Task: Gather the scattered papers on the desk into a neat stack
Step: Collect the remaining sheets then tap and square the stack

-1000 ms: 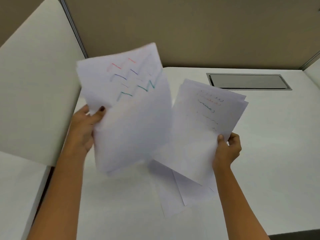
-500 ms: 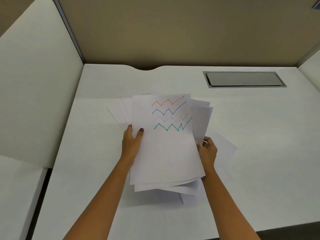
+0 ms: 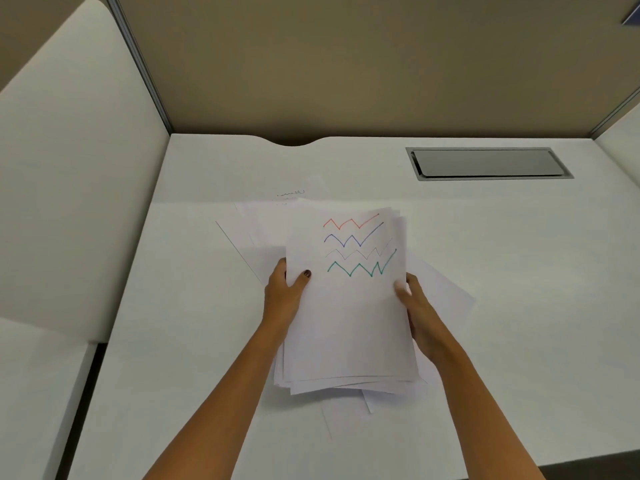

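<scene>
A stack of white papers (image 3: pixel 349 320) is held over the middle of the white desk (image 3: pixel 519 306); its top sheet bears red, blue, grey and green zigzag lines. My left hand (image 3: pixel 284 296) grips the stack's left edge, thumb on top. My right hand (image 3: pixel 415 310) holds the right edge, fingers curled round it. Several loose sheets (image 3: pixel 256 226) lie flat on the desk, fanned out to the left, right and front below the stack.
A grey metal cable hatch (image 3: pixel 488 163) is set into the desk at the back right. A white side partition (image 3: pixel 76 188) rises on the left, a tan partition wall (image 3: pixel 346 64) at the back. The desk's front edge runs at the lower right.
The two separate bundles, one in each hand, have been brought together into one stack and lowered toward the desk. Both hands now squeeze its sides closer.
</scene>
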Available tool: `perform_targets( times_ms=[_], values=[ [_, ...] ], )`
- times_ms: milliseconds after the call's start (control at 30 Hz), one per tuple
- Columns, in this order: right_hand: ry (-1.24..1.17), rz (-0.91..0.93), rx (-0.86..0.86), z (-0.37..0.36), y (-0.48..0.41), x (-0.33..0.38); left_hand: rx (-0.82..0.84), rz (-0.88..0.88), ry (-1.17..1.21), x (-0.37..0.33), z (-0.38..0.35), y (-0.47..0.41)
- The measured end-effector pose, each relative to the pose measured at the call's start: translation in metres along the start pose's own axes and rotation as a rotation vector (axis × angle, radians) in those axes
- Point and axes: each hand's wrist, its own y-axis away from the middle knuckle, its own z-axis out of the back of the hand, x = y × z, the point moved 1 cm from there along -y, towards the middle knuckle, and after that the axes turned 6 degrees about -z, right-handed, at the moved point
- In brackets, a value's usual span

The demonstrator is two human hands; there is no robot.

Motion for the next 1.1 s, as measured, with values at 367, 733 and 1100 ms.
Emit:
perform_targets(
  times_ms=[367,733,1100],
  values=[
    [0.011,0.128,-0.226,0.004,-0.022,0.001,-0.516,0.390,-0.562,0.014,-0.001,-0.057],
    [-0.184,0.140,-0.405,0.037,-0.019,-0.003,-0.556,0.729,-0.575,0.006,-0.011,-0.115],
    [-0.241,0.132,-0.455,0.045,-0.021,-0.011,-0.511,0.507,-0.346,0.002,-0.013,-0.102]
  ],
)
